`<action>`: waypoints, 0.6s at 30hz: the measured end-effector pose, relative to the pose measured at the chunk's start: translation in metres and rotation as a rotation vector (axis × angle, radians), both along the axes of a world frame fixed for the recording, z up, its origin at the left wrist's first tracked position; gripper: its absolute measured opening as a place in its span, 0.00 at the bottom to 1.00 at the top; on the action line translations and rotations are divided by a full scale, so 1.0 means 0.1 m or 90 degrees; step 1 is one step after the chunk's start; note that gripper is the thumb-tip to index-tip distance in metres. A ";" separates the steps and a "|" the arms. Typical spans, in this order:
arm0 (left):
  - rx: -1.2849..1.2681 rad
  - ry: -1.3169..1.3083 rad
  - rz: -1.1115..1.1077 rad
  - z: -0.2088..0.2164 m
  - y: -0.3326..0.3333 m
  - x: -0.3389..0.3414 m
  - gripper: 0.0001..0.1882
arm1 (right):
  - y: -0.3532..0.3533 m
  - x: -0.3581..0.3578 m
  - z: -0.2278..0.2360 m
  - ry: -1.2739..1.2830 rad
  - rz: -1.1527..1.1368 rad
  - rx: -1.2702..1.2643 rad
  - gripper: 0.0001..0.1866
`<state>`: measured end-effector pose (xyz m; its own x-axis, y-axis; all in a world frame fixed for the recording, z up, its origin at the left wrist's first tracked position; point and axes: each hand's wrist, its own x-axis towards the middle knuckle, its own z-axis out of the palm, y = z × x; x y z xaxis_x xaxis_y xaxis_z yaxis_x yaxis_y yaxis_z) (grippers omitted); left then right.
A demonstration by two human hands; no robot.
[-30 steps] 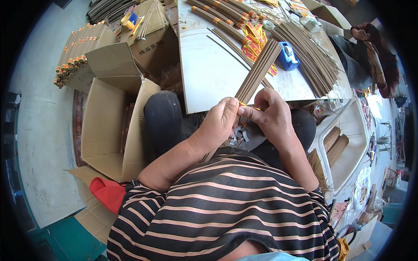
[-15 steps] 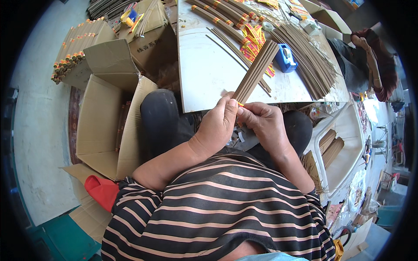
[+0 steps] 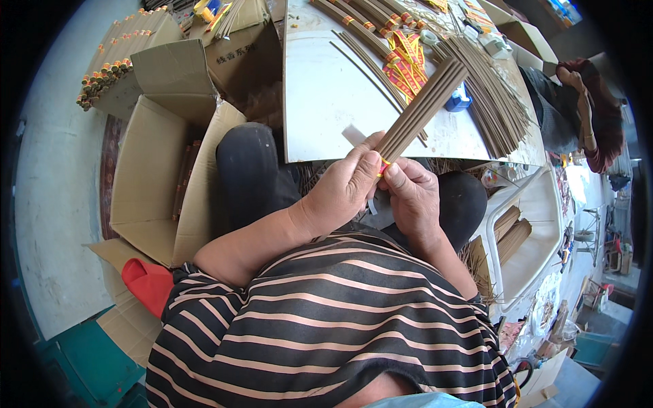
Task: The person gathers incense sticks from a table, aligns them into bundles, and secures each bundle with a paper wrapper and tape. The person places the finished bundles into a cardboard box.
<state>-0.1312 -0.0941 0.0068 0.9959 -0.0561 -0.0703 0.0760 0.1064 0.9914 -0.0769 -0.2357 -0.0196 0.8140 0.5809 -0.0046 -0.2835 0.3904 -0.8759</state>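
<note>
A bundle of brown incense sticks [image 3: 423, 109] slants up and to the right over the table's near edge. My left hand [image 3: 340, 183] is closed round its lower end. Around that end runs a red and yellow paper band [image 3: 383, 167], which the thumb and fingers of my right hand [image 3: 413, 200] pinch. A small clear piece of tape [image 3: 353, 134] sticks out beside my left fingers. Beyond the bundle lie red and yellow paper strips [image 3: 406, 60] and a few loose incense sticks [image 3: 364, 71]. The bundle partly covers a blue tape dispenser [image 3: 460, 99].
Loose incense sticks [image 3: 488, 102] are heaped on the table's right side; banded bundles [image 3: 354, 28] lie at its far edge. An open cardboard box [image 3: 146, 170] stands left of my knee. To the right is a white tub [image 3: 537, 255] holding sticks. Another person [image 3: 578, 109] sits beyond the table.
Both hands and the bundle have shifted slightly in view. The band shows more plainly round the bundle's lower end, and my right fingers have moved in closer against it.
</note>
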 end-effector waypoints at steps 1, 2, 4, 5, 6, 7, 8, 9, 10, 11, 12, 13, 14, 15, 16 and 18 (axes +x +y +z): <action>-0.030 0.004 -0.020 0.03 0.01 0.00 0.28 | 0.01 0.00 0.03 0.015 0.032 0.046 0.13; -0.060 0.008 -0.039 0.05 0.01 -0.01 0.29 | 0.02 -0.01 0.05 0.030 0.064 0.091 0.13; -0.071 0.000 -0.083 0.02 0.04 -0.01 0.30 | 0.02 -0.02 0.01 0.032 0.077 0.125 0.13; -0.077 -0.005 -0.104 0.00 0.05 -0.01 0.30 | 0.02 -0.03 -0.02 0.033 0.084 0.142 0.13; -0.089 -0.002 -0.105 -0.01 0.05 0.00 0.31 | 0.01 -0.03 -0.03 0.031 0.081 0.142 0.14; -0.101 0.000 -0.107 -0.02 0.04 0.01 0.31 | 0.01 -0.03 -0.05 0.030 0.077 0.143 0.14; -0.112 0.001 -0.110 -0.02 0.04 0.02 0.32 | 0.00 -0.02 -0.06 0.026 0.072 0.146 0.14; -0.122 0.007 -0.108 -0.01 0.04 0.01 0.34 | -0.01 -0.01 -0.08 0.027 0.074 0.136 0.14; -0.132 0.013 -0.106 0.00 0.04 0.00 0.35 | -0.02 -0.01 -0.11 0.028 0.075 0.127 0.15; -0.140 0.020 -0.105 0.01 0.05 0.00 0.36 | -0.03 -0.01 -0.14 0.029 0.074 0.119 0.15; -0.166 0.028 -0.109 0.01 0.05 0.00 0.38 | -0.05 0.00 -0.16 0.042 0.096 0.118 0.18; -0.193 0.036 -0.114 -0.01 0.05 0.00 0.39 | -0.04 0.00 -0.16 0.036 0.077 0.115 0.19; -0.219 0.045 -0.120 -0.02 0.05 0.00 0.40 | -0.03 0.00 -0.15 0.031 0.057 0.112 0.21; -0.228 0.051 -0.121 -0.04 0.06 0.01 0.43 | -0.04 0.01 -0.14 0.024 0.064 0.102 0.22; -0.238 0.057 -0.124 -0.07 0.06 0.02 0.46 | -0.04 0.02 -0.12 0.016 0.071 0.093 0.23; -0.265 0.074 -0.126 -0.08 0.06 0.03 0.49 | -0.03 0.09 -0.18 -0.052 0.072 0.077 0.24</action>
